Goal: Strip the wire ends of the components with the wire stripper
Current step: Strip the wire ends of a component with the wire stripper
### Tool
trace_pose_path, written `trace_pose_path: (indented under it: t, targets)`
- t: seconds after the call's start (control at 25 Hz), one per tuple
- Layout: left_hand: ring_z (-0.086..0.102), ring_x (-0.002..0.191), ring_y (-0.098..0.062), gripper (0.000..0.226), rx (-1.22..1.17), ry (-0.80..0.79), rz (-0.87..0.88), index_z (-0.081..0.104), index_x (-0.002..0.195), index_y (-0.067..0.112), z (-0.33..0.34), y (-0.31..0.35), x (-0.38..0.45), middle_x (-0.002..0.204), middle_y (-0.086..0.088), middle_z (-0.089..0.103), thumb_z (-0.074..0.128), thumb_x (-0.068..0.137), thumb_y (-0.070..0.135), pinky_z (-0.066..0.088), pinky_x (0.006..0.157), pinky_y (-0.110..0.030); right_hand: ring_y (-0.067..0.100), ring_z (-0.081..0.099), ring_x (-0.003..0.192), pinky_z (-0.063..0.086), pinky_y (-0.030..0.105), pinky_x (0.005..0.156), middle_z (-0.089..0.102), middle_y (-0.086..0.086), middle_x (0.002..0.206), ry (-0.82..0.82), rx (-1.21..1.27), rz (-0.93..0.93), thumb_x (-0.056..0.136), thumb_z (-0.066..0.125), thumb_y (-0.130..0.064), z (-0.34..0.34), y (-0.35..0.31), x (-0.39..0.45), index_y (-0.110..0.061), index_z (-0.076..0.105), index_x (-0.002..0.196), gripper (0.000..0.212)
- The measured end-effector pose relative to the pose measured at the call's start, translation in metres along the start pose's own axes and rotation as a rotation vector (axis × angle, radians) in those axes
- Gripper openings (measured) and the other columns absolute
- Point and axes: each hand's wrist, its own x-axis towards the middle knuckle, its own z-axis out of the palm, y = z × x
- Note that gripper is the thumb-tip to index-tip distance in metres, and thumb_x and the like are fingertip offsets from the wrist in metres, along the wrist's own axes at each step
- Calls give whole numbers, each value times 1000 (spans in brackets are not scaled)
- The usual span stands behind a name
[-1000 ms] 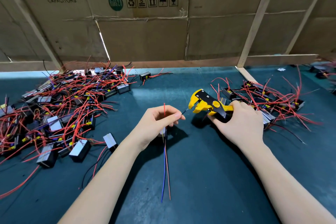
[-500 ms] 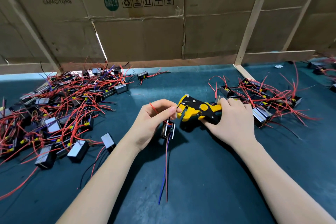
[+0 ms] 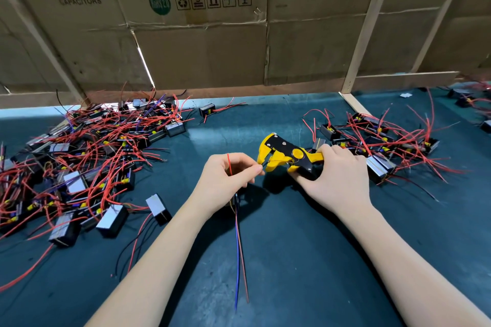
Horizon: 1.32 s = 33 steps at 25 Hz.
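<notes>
The thin wire (image 3: 261, 166) is pinched at its end in the left hand (image 3: 228, 180), meeting the nose of the wire stripper (image 3: 285, 158) that the right hand (image 3: 337, 178) grips by its handles above the tabletop (image 3: 292, 260). It looks light and floppy, best held near the tip. The cardboard (image 3: 186, 21) behind reads "AiSHi CAPACITORS" and "RoHS 2.0".

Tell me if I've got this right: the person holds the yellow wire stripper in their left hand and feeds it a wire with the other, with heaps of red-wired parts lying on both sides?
Not quite. The head view shows the yellow wire stripper gripped in the right hand; the left hand pinches the wire at its nose. The heaps of red-wired parts do lie on both sides.
</notes>
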Motion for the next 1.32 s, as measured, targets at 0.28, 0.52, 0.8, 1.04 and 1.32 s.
trace_pose_path:
  t: [0.28,0.52,0.8,1.04,1.32]
  targets:
    - [49,51,-9,18,13,19,-17,74,73,15,0,-5,1,56,3,60,68,90,12,42,55,-18,28,59,84,32,39,77,60,1,79,39,-33,-39,68,63,-72,-7,-3,-1,-14,59,86,61]
    - [48,50,-8,19,31,24,-32,74,71,14,1,-6,1,53,4,58,68,89,11,41,52,-17,29,60,72,31,38,71,62,3,71,19,-96,-71,69,68,-66,-14,-4,0,-15,60,77,52]
    - [48,52,-10,17,28,-17,-56,74,74,14,-1,-7,1,56,2,59,69,90,14,41,53,-17,30,62,74,29,29,59,63,3,71,-80,-145,22,69,60,-74,-12,-4,2,-22,54,66,53]
    - [73,77,-18,10,-99,-55,-100,70,91,6,-9,-5,1,84,-8,77,69,90,16,51,73,-29,33,59,91,33,41,80,64,9,92,66,-56,80,73,65,-65,-9,7,3,-9,59,91,59]
    - [72,99,-22,15,-214,-182,-86,77,100,17,-21,-8,1,102,-9,76,70,87,24,54,79,-21,35,58,100,36,45,88,65,12,100,69,-49,168,74,63,-68,-5,14,6,-8,62,104,67]
